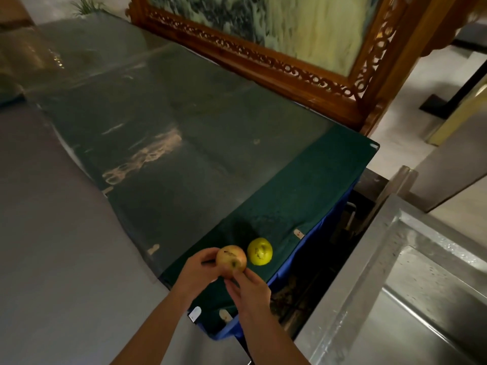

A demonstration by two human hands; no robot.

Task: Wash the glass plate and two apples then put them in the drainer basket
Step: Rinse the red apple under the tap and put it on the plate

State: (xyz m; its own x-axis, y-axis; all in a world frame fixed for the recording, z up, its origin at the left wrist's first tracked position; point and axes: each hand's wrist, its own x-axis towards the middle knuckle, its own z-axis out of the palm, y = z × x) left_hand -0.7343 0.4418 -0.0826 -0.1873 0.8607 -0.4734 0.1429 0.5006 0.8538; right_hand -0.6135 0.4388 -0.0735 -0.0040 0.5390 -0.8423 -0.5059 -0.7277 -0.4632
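We hold the blotchy red-and-yellow apple [231, 260] up between both hands, just above the near corner of the dark green cloth-covered table under its glass sheet [210, 164]. Our left hand [196, 272] cups the apple from the side with fingers curled round it, and our right hand [249, 288] pinches its lower edge with the fingertips pressed in. Just beside it, the smooth yellow-green apple [259, 251] lies alone on the cloth, touched by neither hand.

To the right, across a dark gap, sits the wet stainless steel sink [411, 285]. We see no glass plate and no drainer basket in this view, and no tap either.

We judge this to be the opening step: picking up the fruit, with nothing washed yet. The next move calls for freeing one hand to take the second apple, or carrying this one across the gap to the sink, keeping a firm hold since the round fruit can roll off.
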